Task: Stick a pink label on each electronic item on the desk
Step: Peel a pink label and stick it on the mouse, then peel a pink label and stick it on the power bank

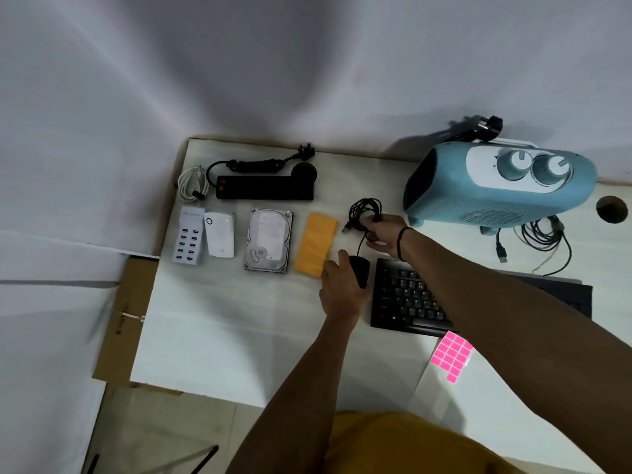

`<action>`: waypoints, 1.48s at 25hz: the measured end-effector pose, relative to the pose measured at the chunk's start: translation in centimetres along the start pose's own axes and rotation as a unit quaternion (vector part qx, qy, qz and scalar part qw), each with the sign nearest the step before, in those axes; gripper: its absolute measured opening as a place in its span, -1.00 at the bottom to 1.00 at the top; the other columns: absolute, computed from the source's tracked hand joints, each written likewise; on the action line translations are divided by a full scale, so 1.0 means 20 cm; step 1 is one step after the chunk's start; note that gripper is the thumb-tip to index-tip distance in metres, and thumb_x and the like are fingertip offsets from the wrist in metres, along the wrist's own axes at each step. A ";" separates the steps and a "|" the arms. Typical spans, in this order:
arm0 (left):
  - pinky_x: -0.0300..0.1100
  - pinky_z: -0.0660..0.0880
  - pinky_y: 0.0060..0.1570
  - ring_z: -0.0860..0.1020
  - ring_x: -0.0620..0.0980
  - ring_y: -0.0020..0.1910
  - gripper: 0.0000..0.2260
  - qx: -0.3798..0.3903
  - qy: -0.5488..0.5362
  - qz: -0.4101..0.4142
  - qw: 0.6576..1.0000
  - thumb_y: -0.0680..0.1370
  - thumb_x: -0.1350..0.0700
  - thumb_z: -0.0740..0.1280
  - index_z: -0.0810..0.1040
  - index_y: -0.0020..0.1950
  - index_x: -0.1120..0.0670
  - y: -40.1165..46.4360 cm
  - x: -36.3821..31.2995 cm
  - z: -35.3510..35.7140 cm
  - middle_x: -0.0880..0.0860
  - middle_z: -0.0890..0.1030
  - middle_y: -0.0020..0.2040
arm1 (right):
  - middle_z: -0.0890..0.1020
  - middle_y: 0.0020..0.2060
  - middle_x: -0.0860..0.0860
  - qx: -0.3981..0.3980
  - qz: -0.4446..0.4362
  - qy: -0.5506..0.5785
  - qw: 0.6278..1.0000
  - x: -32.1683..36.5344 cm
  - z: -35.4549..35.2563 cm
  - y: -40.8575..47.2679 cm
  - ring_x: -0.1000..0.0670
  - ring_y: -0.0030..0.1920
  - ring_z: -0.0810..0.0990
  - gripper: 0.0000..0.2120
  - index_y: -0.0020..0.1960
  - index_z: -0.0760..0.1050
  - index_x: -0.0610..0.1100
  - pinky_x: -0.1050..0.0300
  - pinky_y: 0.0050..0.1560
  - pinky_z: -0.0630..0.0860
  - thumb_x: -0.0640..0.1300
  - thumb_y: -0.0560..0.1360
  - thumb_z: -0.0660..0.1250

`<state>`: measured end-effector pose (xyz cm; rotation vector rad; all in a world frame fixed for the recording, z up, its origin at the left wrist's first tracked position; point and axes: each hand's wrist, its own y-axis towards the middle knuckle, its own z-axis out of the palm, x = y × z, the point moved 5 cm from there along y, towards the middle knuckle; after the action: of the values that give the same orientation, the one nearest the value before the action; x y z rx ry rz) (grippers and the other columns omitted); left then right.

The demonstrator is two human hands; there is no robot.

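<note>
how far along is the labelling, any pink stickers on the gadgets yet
None show on any device yet. The pink label sheet lies by the keyboard. In hand: the left hand holds the mouse, the right hand its coiled cable. Left: hard drive, power strip, USB hub, heater.

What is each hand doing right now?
Left hand: grips the black computer mouse.
Right hand: holds the coiled black mouse cable.

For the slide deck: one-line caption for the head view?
Left hand holds a black mouse, right hand grips its coiled cable; pink labels wait by the keyboard.
</note>
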<state>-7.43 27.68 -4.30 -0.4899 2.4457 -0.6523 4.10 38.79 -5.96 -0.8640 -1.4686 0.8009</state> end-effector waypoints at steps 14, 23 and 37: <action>0.13 0.55 0.17 0.55 0.26 0.24 -0.26 0.012 -0.066 -0.028 0.997 0.41 -0.12 0.54 0.25 0.42 0.11 -0.04 0.11 0.05 0.22 0.50 0.28 | 0.48 0.38 -0.13 -0.091 -0.153 -0.297 0.938 -0.03 -0.13 -0.16 -0.13 0.37 0.46 -0.47 0.45 0.37 -0.15 0.09 0.33 0.36 0.04 0.55 0.34; 0.09 0.52 0.19 0.51 0.26 0.31 -0.13 0.038 -0.068 -0.051 0.996 0.42 -0.24 0.50 0.18 0.51 0.17 -0.11 0.12 0.06 0.23 0.50 0.33 | 0.59 0.26 -0.07 -0.117 -0.154 -0.267 0.944 -0.32 -0.34 -0.38 -0.09 0.27 0.54 -0.57 0.35 0.48 -0.10 0.10 0.30 0.41 0.03 0.54 0.35; -0.07 0.56 0.08 0.62 0.15 0.13 -0.79 0.157 -0.034 0.138 0.977 0.59 0.13 0.32 0.55 0.21 0.15 -0.63 -0.26 0.60 0.15 0.66 0.11 | 0.61 0.23 -0.12 -0.188 -0.135 -0.276 0.933 -1.14 -0.76 -0.77 -0.14 0.23 0.57 -0.69 0.30 0.52 -0.14 0.04 0.26 0.48 -0.22 0.57 0.27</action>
<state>6.27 15.63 -4.05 -0.0448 2.2335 -0.8636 19.07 11.35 -2.68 -0.7166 -2.2398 0.5837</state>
